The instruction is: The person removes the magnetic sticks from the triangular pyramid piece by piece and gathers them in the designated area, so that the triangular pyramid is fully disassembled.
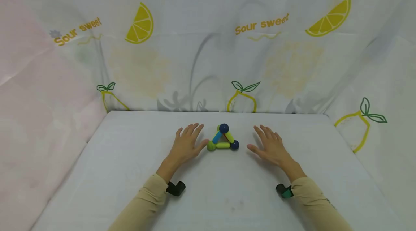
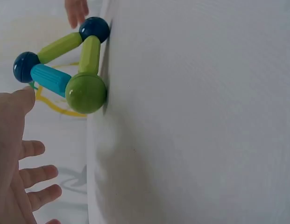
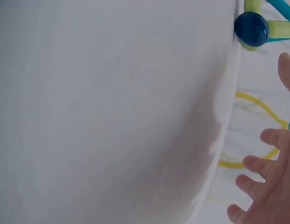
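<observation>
A small pyramid of balls and rods, like a magnetic building toy, stands on the white table (image 1: 224, 195) between the hands. Its top is a dark blue ball (image 1: 224, 128). At the front base, a yellow-green rod (image 1: 223, 145) joins a green ball (image 1: 211, 146) to another dark blue ball (image 1: 234, 145). A blue rod (image 2: 51, 79) slopes up from the green ball in the left wrist view. My left hand (image 1: 186, 145) is spread just left of the toy, thumb tip close by the green ball. Farther off on the other side, my right hand (image 1: 271, 147) is spread too, holding nothing.
Behind the table's far edge hangs a pale cloth (image 1: 182, 61) printed with lemons and lettering. A pinkish cloth (image 1: 39, 90) covers the left side. Black wrist cameras (image 1: 176, 188) sit beneath both forearms, near the tan sleeves (image 1: 143, 202).
</observation>
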Demonstrator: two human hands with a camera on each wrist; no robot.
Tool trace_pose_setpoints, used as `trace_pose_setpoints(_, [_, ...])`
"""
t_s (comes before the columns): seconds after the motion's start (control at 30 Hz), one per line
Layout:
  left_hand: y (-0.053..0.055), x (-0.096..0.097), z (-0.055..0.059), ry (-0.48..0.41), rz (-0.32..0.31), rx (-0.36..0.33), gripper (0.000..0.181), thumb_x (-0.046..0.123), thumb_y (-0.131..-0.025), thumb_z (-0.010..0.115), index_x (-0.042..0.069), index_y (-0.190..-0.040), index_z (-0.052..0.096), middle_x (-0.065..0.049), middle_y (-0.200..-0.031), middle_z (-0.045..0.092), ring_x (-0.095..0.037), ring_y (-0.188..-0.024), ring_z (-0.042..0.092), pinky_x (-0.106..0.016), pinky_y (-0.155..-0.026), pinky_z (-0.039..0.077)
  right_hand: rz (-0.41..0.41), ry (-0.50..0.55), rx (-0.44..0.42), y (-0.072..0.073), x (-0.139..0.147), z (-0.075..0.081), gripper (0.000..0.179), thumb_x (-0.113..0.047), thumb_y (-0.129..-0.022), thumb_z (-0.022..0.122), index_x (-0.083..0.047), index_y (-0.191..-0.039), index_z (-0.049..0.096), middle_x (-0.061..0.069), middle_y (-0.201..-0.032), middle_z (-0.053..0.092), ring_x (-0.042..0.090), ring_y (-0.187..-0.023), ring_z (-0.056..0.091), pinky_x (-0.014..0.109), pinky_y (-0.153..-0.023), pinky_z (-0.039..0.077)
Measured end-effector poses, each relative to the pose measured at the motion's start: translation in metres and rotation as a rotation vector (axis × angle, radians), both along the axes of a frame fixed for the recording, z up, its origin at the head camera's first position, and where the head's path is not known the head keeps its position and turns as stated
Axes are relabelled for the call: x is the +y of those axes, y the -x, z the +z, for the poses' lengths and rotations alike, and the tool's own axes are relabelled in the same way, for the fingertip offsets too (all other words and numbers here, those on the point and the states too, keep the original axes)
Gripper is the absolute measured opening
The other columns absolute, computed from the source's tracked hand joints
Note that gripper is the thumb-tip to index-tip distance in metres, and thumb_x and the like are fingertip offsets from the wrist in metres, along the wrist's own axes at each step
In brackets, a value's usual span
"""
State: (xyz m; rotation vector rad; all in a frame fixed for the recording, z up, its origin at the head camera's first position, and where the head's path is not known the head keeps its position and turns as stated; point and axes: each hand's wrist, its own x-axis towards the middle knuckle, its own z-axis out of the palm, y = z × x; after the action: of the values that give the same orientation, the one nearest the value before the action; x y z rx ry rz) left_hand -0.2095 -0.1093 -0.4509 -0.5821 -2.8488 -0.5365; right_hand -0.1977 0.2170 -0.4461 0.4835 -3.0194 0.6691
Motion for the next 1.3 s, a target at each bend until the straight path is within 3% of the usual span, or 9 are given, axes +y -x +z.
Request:
trace_pose_setpoints(0.17, [0.0,0.01,-0.001,-0.113,-0.041,0.028,0.056,0.049,-0.095,0.048,0.014,-0.139,0.046,-0.008,-0.138,0.05,-0.029,-0.129,0.046,-0.054,-0.102,0.036,0.015,0.112,-0.014,0.002,-0.007,-0.004,0.07,-0.049,-0.093,0.052,-0.011,-0.147,0.028,0.019,-0.15,0.029,0.041,-0.138,0.026,0.063,-0.108,0.019])
trace_pose_setpoints(0.37, [0.003,0.024,0.001,-0.284,-0.065,-0.017,0.048,0.04,-0.096,0.052,0.014,-0.136,0.049,-0.007,-0.132,0.054,-0.025,-0.119,0.054,-0.048,-0.093,0.045,0.049,0.306,-0.063,0.004,-0.021,-0.008,0.065,-0.046,-0.093,0.054,-0.013,-0.144,0.033,0.013,-0.147,0.036,0.036,-0.137,0.032,0.059,-0.108,0.026])
trace_pose_setpoints(0.6, [0.005,0.044,0.005,-0.433,-0.159,-0.045,0.046,0.035,-0.097,0.052,0.012,-0.136,0.047,-0.006,-0.13,0.051,-0.019,-0.106,0.059,-0.037,-0.079,0.051,0.115,0.48,-0.03,0.003,-0.04,-0.011,0.051,-0.029,-0.094,0.058,-0.008,-0.138,0.043,0.015,-0.136,0.051,0.032,-0.128,0.045,0.055,-0.106,0.033])
trace_pose_setpoints(0.73, [0.006,0.051,0.004,-0.465,-0.194,-0.044,0.047,0.033,-0.097,0.053,0.013,-0.138,0.045,-0.006,-0.133,0.048,-0.018,-0.099,0.059,-0.029,-0.072,0.05,0.16,0.528,0.002,0.003,-0.055,-0.014,0.048,-0.022,-0.094,0.059,-0.004,-0.136,0.044,0.018,-0.132,0.054,0.033,-0.123,0.05,0.056,-0.103,0.036])
trace_pose_setpoints(0.87, [0.01,0.055,0.001,-0.477,-0.21,0.006,0.046,0.03,-0.096,0.054,0.013,-0.138,0.045,-0.006,-0.129,0.052,-0.016,-0.093,0.059,-0.027,-0.07,0.049,0.178,0.55,0.03,0.006,-0.069,-0.015,0.044,-0.019,-0.094,0.059,-0.006,-0.134,0.046,0.014,-0.13,0.055,0.03,-0.12,0.053,0.053,-0.101,0.039])
trace_pose_setpoints(1.07, [0.012,0.058,-0.004,-0.48,-0.249,0.029,0.042,0.028,-0.097,0.054,0.016,-0.137,0.048,-0.005,-0.122,0.054,-0.013,-0.088,0.056,-0.029,-0.073,0.05,0.133,0.585,0.033,0.008,-0.085,-0.015,0.037,-0.028,-0.096,0.055,-0.012,-0.129,0.049,0.009,-0.125,0.059,0.027,-0.117,0.056,0.051,-0.098,0.043])
trace_pose_setpoints(1.13, [0.01,0.06,-0.005,-0.482,-0.256,0.012,0.042,0.029,-0.097,0.054,0.017,-0.137,0.048,-0.005,-0.124,0.053,-0.013,-0.088,0.056,-0.03,-0.075,0.051,0.1,0.598,0.02,0.007,-0.087,-0.015,0.036,-0.03,-0.096,0.055,-0.013,-0.127,0.049,0.01,-0.122,0.061,0.027,-0.115,0.057,0.051,-0.096,0.045])
trace_pose_setpoints(1.3, [0.008,0.066,-0.003,-0.485,-0.295,0.008,0.045,0.028,-0.097,0.053,0.016,-0.139,0.045,-0.006,-0.13,0.05,-0.017,-0.109,0.058,-0.036,-0.089,0.051,0.048,0.616,0.024,0.006,-0.088,-0.014,0.028,-0.02,-0.095,0.057,-0.013,-0.121,0.052,0.01,-0.118,0.063,0.028,-0.111,0.059,0.05,-0.089,0.049])
